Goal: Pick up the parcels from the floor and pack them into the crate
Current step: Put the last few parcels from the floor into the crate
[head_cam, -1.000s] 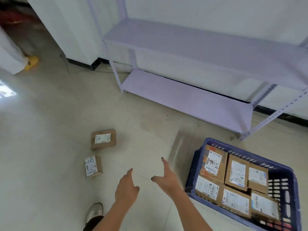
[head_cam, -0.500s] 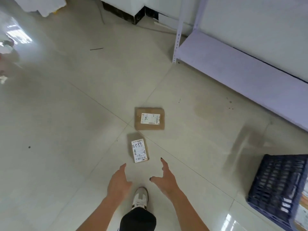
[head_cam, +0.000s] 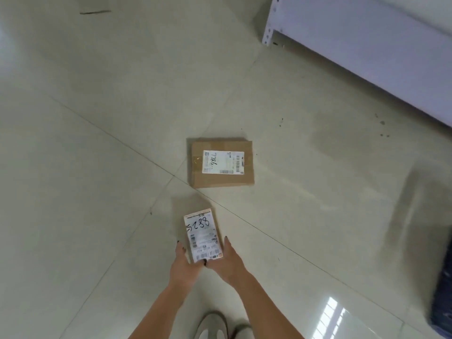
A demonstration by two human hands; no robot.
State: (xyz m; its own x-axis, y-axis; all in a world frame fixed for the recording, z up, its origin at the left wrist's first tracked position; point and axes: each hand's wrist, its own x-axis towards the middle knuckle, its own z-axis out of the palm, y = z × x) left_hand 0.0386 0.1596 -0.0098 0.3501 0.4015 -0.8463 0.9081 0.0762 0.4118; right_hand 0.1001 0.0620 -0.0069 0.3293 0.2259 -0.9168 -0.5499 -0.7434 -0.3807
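Note:
A small cardboard parcel [head_cam: 203, 234] with a white label marked 5288 lies on the tiled floor just in front of me. My left hand [head_cam: 184, 264] lies against its left side and my right hand [head_cam: 230, 259] against its right side. Their thumbs meet at its near edge, so the parcel is held between the two hands. A larger flat brown parcel [head_cam: 221, 162] with a white label lies on the floor a little farther away, untouched. Only a blurred dark blue corner of the crate [head_cam: 443, 297] shows at the right edge.
A pale metal shelf unit [head_cam: 367, 52] stands low at the upper right, one post reaching the floor. My shoes [head_cam: 215, 326] show at the bottom edge. Pale floor tiles spread to the left and beyond the parcels.
I have leaned down and forward toward the floor. Both hands, held open above the floor before, have reached the small parcel and closed in on its sides. The crate has slid almost out of view.

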